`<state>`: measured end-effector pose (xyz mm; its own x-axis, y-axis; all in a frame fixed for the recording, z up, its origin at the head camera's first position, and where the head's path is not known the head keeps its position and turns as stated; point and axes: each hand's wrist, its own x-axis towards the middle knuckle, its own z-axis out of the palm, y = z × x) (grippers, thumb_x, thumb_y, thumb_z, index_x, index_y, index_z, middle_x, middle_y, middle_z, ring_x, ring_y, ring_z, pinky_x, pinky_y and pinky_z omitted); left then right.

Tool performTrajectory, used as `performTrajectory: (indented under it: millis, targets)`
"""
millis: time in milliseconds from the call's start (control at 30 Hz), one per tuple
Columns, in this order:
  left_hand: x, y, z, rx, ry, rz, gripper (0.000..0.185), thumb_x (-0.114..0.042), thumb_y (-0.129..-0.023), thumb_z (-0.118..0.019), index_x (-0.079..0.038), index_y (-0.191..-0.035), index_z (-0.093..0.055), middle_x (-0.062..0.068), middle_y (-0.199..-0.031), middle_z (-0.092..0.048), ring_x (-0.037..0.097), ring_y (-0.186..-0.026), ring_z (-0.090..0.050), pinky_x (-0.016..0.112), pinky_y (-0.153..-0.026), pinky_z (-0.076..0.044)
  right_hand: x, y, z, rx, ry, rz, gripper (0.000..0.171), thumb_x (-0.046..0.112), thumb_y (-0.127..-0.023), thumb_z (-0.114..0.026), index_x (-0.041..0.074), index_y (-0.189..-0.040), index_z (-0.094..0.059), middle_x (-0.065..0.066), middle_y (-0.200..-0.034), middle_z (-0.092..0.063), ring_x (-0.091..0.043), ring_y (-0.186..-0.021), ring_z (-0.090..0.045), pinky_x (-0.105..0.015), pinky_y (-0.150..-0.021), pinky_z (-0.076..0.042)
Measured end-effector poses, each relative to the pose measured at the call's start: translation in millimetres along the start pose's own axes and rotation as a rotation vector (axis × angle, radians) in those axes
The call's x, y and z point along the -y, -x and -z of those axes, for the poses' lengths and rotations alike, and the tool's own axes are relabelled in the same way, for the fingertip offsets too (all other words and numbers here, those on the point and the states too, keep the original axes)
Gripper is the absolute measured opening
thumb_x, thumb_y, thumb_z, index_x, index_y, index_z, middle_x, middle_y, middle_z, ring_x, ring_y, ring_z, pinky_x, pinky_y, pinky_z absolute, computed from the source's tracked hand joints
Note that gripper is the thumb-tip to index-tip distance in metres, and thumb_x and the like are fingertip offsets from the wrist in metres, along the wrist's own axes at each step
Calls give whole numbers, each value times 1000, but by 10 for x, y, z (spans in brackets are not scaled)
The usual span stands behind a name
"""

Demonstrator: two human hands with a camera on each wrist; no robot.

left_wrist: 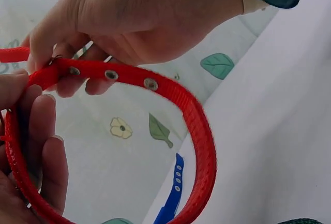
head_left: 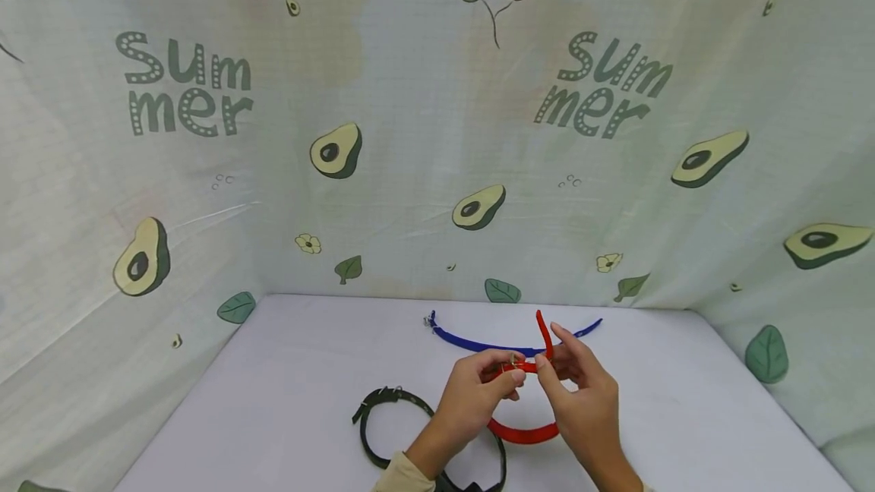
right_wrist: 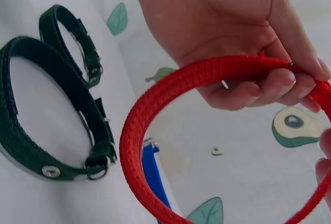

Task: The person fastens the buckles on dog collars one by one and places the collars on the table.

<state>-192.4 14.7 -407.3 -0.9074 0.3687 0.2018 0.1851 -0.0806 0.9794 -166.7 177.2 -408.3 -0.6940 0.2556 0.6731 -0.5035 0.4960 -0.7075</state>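
A red collar is held up above the white table, curved into a loop. My left hand pinches it at the metal buckle, and my right hand pinches the strap just beside it. The strap's free end sticks up behind my right fingers. In the left wrist view my left hand grips the eyelet section of the red collar. In the right wrist view my right hand curls round the red collar.
A blue collar lies unbuckled on the table behind my hands. Two dark green collars lie buckled near the front, under my left forearm, also in the right wrist view. Avocado-print cloth walls enclose the table on three sides.
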Motion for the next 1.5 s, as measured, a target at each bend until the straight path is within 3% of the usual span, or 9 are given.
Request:
performTrajectory:
  millis: [133, 400, 667, 833, 1000, 1333, 1500]
  targets:
    - [-14, 2, 14, -7, -33, -20, 27, -22, -96, -69, -10, -120, -71, -1, -100, -72, 15, -81, -69, 25, -78, -56, -29, -24, 27, -6, 53, 60, 63, -5, -82, -78, 20, -138, -62, 3, -91, -73, -8, -78, -63, -13, -75, -50]
    - [-30, -17, 88, 9, -76, -49, 26, -23, -97, -68, -11, -120, -70, -1, -99, -71, 13, -80, -69, 25, -77, -56, -77, -65, 97, 89, 28, 112, 76, -12, -78, -78, 17, -145, -55, 0, -93, -72, -9, -78, -61, -12, -73, -50]
    - [-7, -44, 135, 17, -62, -57, 27, -21, -97, -68, -8, -121, -69, 0, -102, -71, 19, -84, -69, 26, -79, -56, -96, -95, 104, 139, 29, 183, 70, -12, -79, -77, 13, -141, -59, 1, -94, -69, -10, -82, -64, -14, -71, -51]
    - [-2, -41, 136, 10, -38, -62, 26, -20, -97, -68, -8, -120, -70, 5, -102, -71, 26, -86, -68, 26, -79, -56, -74, -97, 107, 179, 8, 167, 54, -9, -86, -73, 14, -134, -65, 5, -98, -67, -9, -89, -63, -17, -71, -53]
    - [-4, -43, 120, 10, -58, -56, 27, -22, -97, -69, -9, -120, -70, 2, -101, -72, 18, -83, -68, 26, -77, -56, -45, -74, 107, 180, -9, 120, 46, -8, -91, -67, 16, -130, -68, 6, -102, -67, -8, -86, -61, -18, -72, -53]
    - [-4, -31, 104, 7, -84, -79, 25, -23, -96, -70, -11, -118, -71, -1, -96, -70, 17, -77, -65, 25, -64, -52, -16, -32, 83, 119, -56, 72, 44, -16, -87, -66, 12, -121, -69, -2, -102, -68, -14, -87, -64, -19, -71, -55]
    - [-40, -20, 102, 11, -70, -43, 28, -26, -94, -73, -12, -118, -70, -1, -100, -69, 15, -85, -65, 27, -72, -55, 9, -58, 120, 161, -84, 97, 43, -15, -85, -68, 11, -120, -71, -2, -103, -68, -16, -87, -64, -21, -72, -56]
